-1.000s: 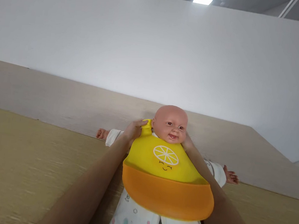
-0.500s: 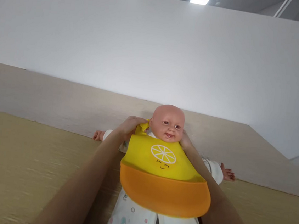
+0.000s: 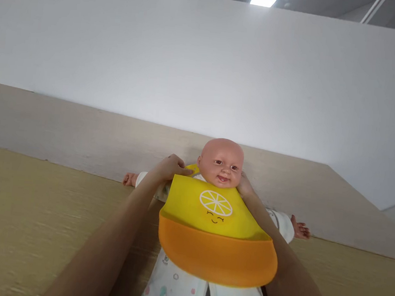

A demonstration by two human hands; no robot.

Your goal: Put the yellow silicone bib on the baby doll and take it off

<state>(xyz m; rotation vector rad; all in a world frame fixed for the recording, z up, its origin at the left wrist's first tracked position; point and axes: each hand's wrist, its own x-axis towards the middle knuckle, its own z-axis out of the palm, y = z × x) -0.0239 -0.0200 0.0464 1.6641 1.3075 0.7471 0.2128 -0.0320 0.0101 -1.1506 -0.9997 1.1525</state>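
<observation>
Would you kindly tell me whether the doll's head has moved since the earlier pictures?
No: the doll's head keeps about the same place against the right-hand ceiling light; only the view shifted.

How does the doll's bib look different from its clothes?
The bib is yellow and orange; the clothes are mostly white. The bib bears one large citrus slice above a smiling face, the clothes small scattered motifs. The bib lies over the clothes. Both carry prints.

And down goes yellow bib strap [image 3: 193,168], upright beside doll's head [image 3: 222,160] moments ago, now lying low beside it; your left hand's [image 3: 170,167] fingertips lower there too!
</observation>
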